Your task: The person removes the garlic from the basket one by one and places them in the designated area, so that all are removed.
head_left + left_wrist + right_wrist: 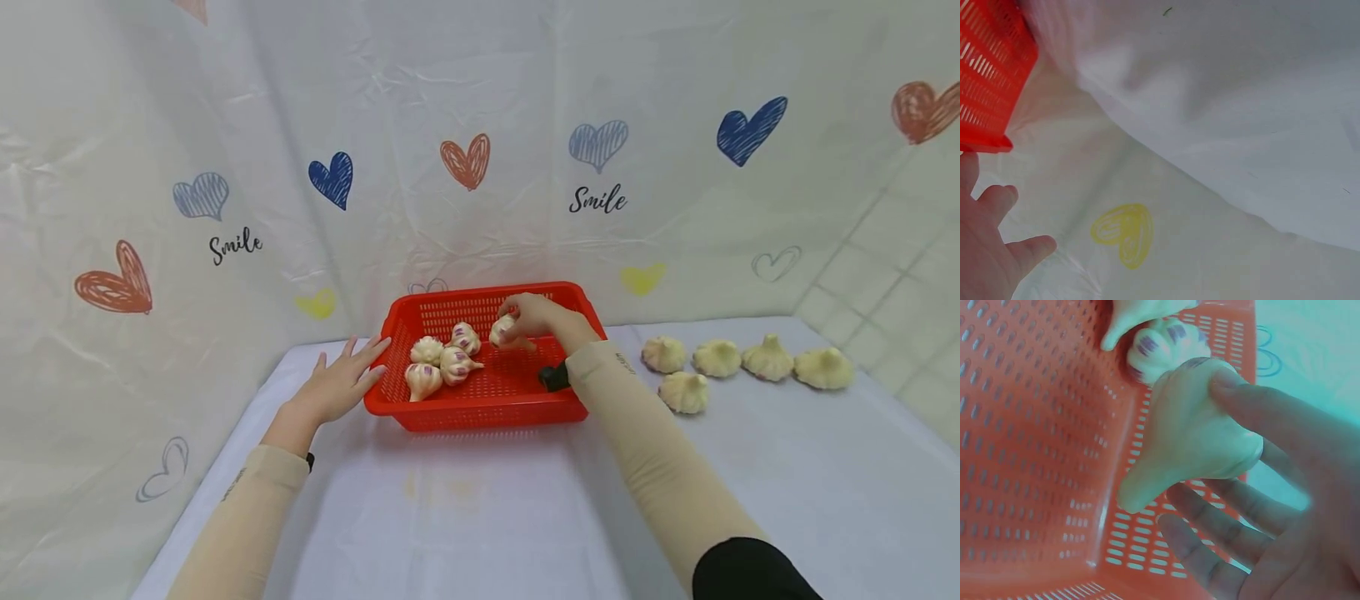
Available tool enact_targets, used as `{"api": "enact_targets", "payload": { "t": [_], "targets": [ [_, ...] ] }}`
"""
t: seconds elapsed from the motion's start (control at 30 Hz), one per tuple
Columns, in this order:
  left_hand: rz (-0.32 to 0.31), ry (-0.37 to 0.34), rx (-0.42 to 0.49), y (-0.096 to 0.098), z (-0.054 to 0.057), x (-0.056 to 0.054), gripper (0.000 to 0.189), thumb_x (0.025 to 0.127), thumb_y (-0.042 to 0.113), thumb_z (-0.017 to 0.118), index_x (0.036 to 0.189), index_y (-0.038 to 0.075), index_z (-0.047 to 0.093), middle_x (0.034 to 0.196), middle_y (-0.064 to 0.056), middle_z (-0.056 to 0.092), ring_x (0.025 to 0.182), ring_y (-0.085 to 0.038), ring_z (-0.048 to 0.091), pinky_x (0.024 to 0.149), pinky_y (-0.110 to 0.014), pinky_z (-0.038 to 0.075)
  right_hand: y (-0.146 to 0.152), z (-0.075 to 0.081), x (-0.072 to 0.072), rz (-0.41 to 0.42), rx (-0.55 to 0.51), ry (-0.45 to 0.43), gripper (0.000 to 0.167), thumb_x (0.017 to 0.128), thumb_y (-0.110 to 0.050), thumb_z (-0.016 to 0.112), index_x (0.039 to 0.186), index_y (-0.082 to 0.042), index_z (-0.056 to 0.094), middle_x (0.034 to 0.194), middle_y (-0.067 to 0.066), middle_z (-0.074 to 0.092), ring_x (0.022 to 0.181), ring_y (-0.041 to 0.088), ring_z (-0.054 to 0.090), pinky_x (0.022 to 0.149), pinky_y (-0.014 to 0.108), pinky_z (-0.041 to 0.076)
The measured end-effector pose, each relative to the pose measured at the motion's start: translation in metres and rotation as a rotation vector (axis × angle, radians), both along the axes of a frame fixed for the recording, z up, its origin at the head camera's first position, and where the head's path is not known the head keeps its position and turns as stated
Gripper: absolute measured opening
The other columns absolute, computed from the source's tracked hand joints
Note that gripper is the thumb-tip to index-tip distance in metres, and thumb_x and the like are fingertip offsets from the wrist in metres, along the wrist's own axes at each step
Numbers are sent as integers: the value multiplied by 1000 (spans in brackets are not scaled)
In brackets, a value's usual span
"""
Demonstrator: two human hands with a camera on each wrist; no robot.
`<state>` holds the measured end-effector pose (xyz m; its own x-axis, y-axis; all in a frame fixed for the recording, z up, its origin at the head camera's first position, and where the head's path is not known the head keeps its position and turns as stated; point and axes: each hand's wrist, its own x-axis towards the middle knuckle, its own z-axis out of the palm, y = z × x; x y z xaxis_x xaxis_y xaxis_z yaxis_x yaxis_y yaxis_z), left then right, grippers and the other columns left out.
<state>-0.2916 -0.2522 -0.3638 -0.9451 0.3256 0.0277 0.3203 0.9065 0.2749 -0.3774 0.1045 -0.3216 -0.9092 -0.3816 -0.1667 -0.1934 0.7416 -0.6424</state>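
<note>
The right hand (528,315) pinched a garlic bulb (501,331) inside the red basket (480,414), right of the basket's middle and towards its far edge. In the right wrist view, the thumb (1250,400) pressed on the upper side of the bulb's round body, with fingers behind and below it. Two of those fingers stood apart from the bulb, and its stem (1141,487) pointed away from the palm, free of the grip. Whether the bulb touched the basket's floor could not be told.

The left hand (341,383) was spread, its fingertips at the basket's left rim, holding nothing.

Four other bulbs (457,365), marked with purple, lay close together in the left half of the basket. The basket stood near the far edge of the tabletop (480,517).

Right of it, five pale bulbs (717,358) sat on the tabletop: four in a row along the far edge, the last near the far right corner, and one just in front of the row's left end. Behind hung a white sheet (405,83) printed with hearts.
</note>
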Motion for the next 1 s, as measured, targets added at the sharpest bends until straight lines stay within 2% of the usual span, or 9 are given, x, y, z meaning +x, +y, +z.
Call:
{"api": "enact_targets", "payload": {
  "t": [0.5,0.8,1.0],
  "targets": [
    [3,0,2,0,3,1,63,109,46,41,164,19,26,169,-12,22,153,-48,5,112,-77,-5,9,24,15,102,-43,157,54,93,-21,78,139,-2,59,134,18,61,121,34,55,100,45,52],
    [4,-2,9,0,2,1,63,109,46,41,164,19,26,169,-12,22,153,-48,5,112,-78,-5,16,41,34,103,-37,240,49,91,-25,80,134,-11,64,130,14,62,114,32,57,94,45,56],
    [-7,0,22,0,2,1,63,109,46,41,164,19,27,169,-12,22,153,-49,5,111,-78,-6,23,44,42,113,-38,273,51,90,-25,81,136,-10,64,133,14,62,111,32,61,93,45,56]
  ]
}}
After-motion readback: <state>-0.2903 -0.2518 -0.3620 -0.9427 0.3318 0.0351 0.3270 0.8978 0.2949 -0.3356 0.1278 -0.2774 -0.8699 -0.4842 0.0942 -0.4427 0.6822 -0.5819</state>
